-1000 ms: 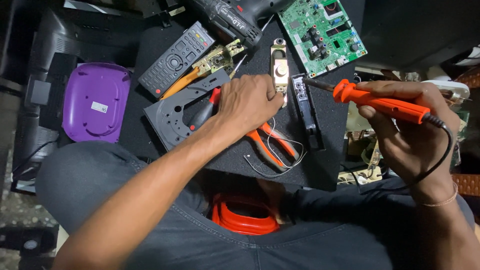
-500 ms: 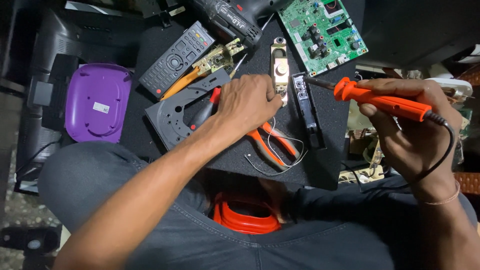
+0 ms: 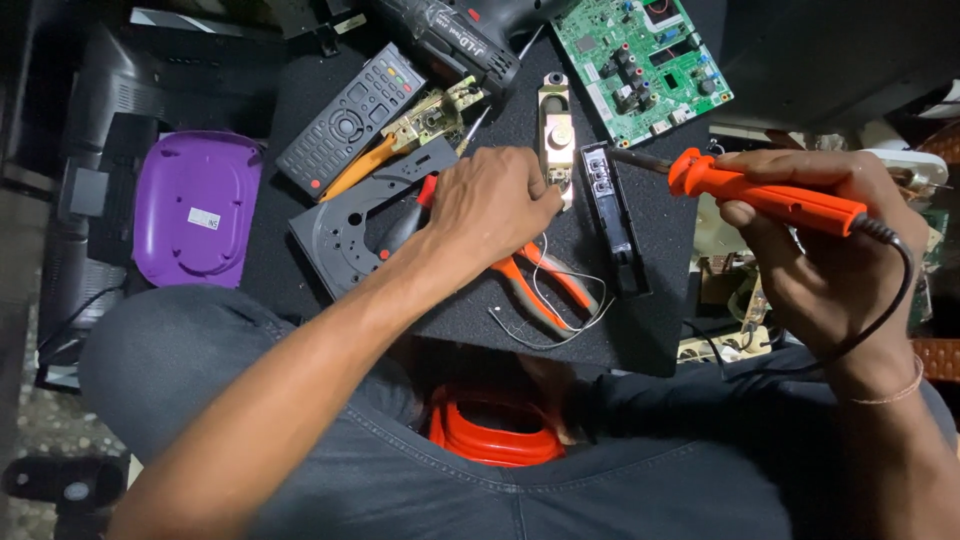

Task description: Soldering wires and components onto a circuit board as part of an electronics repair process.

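Observation:
My left hand (image 3: 490,205) lies on the black mat (image 3: 640,340), fingers curled on the lower end of an oval metal speaker (image 3: 555,130). My right hand (image 3: 830,270) grips an orange soldering iron (image 3: 770,195). Its dark tip points left and hovers over the top end of a narrow black strip part (image 3: 612,215), just right of the speaker. Orange-handled pliers (image 3: 545,285) and a thin looped wire (image 3: 560,325) lie under and below my left hand.
A grey plastic bracket (image 3: 345,225), a remote control (image 3: 350,118), a small brass mechanism (image 3: 435,115) and a cordless drill (image 3: 450,40) lie left and above. A green circuit board (image 3: 640,55) sits top right, a purple box (image 3: 195,205) far left, an orange ring (image 3: 495,425) between my legs.
The soldering iron has drifted slightly upward. My left hand stays in the same place on the speaker.

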